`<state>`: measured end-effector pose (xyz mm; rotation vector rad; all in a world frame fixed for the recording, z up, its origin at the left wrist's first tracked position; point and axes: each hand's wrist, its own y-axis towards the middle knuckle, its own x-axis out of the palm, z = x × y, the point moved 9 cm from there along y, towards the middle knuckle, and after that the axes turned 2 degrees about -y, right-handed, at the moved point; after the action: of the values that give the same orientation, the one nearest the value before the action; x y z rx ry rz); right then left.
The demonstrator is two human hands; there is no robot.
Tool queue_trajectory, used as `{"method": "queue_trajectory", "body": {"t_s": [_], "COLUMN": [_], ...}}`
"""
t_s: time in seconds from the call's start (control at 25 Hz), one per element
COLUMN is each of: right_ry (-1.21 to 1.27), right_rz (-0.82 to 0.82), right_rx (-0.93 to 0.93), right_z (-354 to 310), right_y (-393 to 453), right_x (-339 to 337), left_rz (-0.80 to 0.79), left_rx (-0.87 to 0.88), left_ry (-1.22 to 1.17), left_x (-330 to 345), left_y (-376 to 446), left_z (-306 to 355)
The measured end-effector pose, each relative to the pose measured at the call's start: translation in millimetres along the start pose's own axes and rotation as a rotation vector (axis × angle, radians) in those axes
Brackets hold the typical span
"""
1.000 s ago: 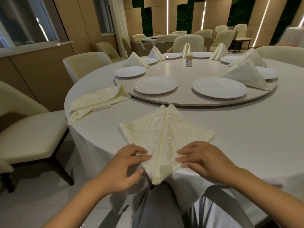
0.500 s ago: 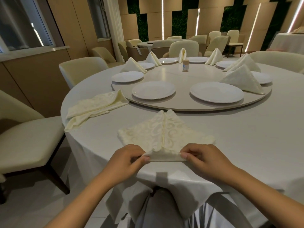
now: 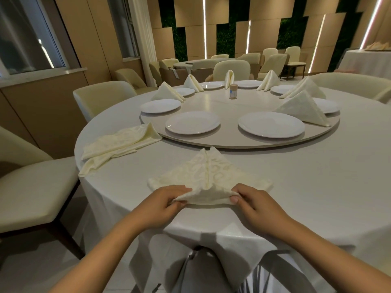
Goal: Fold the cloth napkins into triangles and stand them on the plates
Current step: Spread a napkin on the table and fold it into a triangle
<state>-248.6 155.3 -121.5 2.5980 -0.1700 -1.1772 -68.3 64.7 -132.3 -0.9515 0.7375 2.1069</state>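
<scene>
hands (image 3: 208, 200) pinch napkin (image 3: 209, 176) near edge; table (image 3: 296, 187) rim just beneath

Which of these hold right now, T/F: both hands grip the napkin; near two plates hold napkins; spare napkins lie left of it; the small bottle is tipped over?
1. Both hands grip the napkin. True: left hand and right hand pinch the near fold of the napkin.
2. Near two plates hold napkins. False: the left near plate and the right near plate are bare.
3. Spare napkins lie left of it. True: spare napkins.
4. The small bottle is tipped over. False: small bottle stands upright.
</scene>
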Motion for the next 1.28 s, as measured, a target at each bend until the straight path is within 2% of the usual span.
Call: {"method": "queue_trajectory", "body": {"t_s": [0.28, 0.36, 0.48, 0.6, 0.68, 0.76, 0.84, 0.96, 1.08, 1.2, 1.28], "right_ry": [0.083, 0.324, 0.627, 0.734, 0.684, 0.544, 0.311, -0.184, -0.254, -0.336, -0.332], "right_rz": [-0.122, -0.220, -0.342, -0.297, -0.279, -0.317, -0.363, -0.396, -0.298, -0.208, -0.127], "right_rx": [0.028, 0.084, 0.172, 0.321, 0.444, 0.536, 0.584, 0.486, 0.456, 0.415, 0.401], "right_z": [-8.2, -13.4, -32.3, -22.8, 2.9, 35.8, 68.9, 91.4, 98.2, 100.5, 101.1], "right_y": [12.1, 18.8, 24.2, 47.3, 64.6, 77.1, 87.0, 106.5, 124.3, 135.4, 135.2], "right_x": [-46.6, -56.0, -68.3, -82.0, -78.5, -62.2, -42.3, -25.7, -20.7, -19.0, -18.7], "left_rz": [-0.137, -0.233, -0.363, -0.334, -0.330, -0.361, -0.388, -0.395, -0.327, -0.211, -0.123], "left_rx": [-0.068, -0.107, -0.181, -0.222, -0.313, -0.463, -0.635, -0.788, -0.799, -0.688, -0.628], "left_ry": [-0.153, -0.371, -0.879, -1.165, -1.236, -1.158, -0.931, -0.580, -0.337, 0.105, 0.251], "left_x": [-19.2, -26.2, -32.6, -38.9, -28.6, -5.1, 19.4, 27.3, 9.1, -12.4, -12.0], "left_y": [14.2, 21.5, 33.2, 59.9, 77.5, 89.5, 94.2, 100.8, 116.4, 130.8, 131.5], "left_z": [43.8, 56.5, 75.7, 75.9, 58.0, 26.0, -12.8, -47.0, -58.9, -59.2, -51.9]}}
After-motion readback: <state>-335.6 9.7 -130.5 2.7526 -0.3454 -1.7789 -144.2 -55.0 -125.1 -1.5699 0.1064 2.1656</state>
